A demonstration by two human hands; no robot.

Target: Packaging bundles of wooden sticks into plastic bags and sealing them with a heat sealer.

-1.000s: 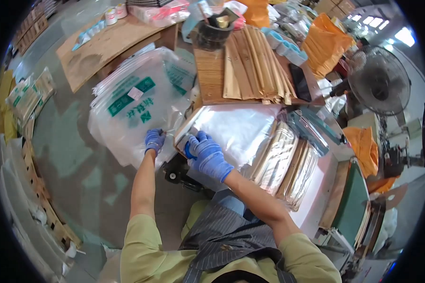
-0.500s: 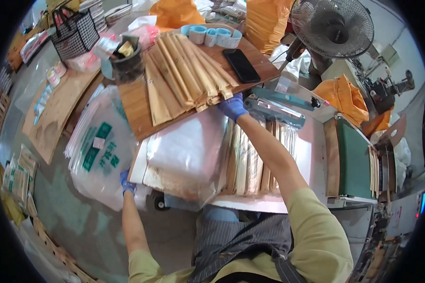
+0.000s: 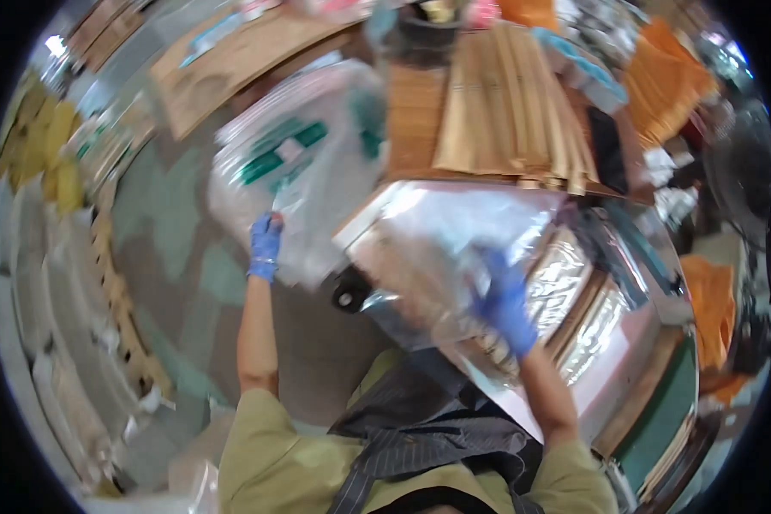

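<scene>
My left hand [image 3: 265, 246], in a blue glove with bare fingertips, is over the lower left edge of a large clear plastic sack [image 3: 317, 201] with green print. Its fingers are curled together; whether they hold anything is hidden. My right hand [image 3: 503, 300], also blue-gloved, is smeared by motion over the clear plastic sheeting [image 3: 480, 210] on the white worktable [image 3: 595, 377]. Its fingers cannot be made out. Beside it lie brown strips in shiny clear wrap [image 3: 561, 270].
Behind the sheeting, a wooden board [image 3: 415, 128] carries a fan of folded brown paper pieces [image 3: 497, 103], a dark pot [image 3: 420, 43] and light-blue rolls [image 3: 587, 73]. A teal sealing device [image 3: 630, 248] stands at right. A black caster [image 3: 348, 291] shows below the table corner.
The view has swung left. My right hand has left the folded brown paper and come nearer over the sheeting. My left hand has moved off the worktable corner, out over the plastic sack.
</scene>
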